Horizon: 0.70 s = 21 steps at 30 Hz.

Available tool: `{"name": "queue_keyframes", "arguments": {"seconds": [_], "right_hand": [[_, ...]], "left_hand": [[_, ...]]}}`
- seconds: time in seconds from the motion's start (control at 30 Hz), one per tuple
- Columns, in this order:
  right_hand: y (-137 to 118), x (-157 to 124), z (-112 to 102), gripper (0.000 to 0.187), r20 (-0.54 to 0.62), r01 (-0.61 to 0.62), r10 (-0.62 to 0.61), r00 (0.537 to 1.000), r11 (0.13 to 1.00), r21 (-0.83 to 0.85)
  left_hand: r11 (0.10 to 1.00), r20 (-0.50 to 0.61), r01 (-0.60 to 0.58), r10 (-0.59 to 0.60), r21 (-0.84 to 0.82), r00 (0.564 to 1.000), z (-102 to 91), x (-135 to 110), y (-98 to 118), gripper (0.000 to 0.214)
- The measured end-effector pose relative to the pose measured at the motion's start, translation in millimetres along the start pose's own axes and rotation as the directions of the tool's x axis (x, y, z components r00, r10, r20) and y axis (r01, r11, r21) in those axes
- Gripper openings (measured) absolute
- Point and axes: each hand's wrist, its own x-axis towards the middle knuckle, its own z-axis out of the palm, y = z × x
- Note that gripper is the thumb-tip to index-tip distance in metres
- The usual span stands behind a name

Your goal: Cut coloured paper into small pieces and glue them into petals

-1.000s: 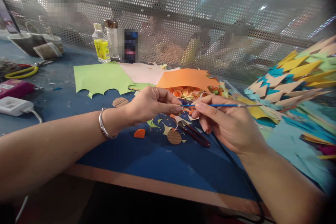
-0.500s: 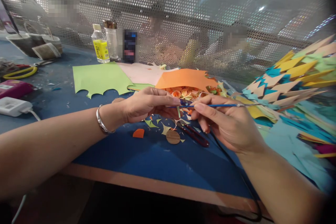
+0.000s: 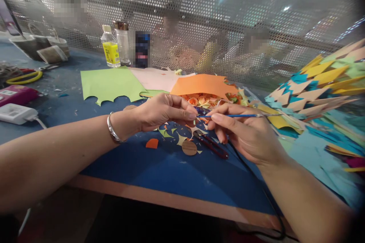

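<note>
Pinching the blue rod (image 3: 239, 115) with my right hand (image 3: 246, 133), I hold my left hand (image 3: 162, 113) pinched around its tip; if this pinch loosens, the green strip (image 3: 194, 122) just under these fingertips may slip.

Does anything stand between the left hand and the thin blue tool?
Nothing visible does. The right hand holds the thin blue tool, its tip right by the left hand; whether they touch is hard to tell. Paper scraps lie on the table below.
</note>
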Motion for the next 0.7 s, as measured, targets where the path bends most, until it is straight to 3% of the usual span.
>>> {"name": "queue_keyframes", "arguments": {"seconds": [0.7], "right_hand": [[1.4,-0.6,-0.4,0.017,0.009,0.033,-0.032,0.999,0.995,-0.099]], "left_hand": [[0.983,-0.011,-0.14,0.142,0.12,0.99,-2.3,2.1,-3.9,0.015]]}}
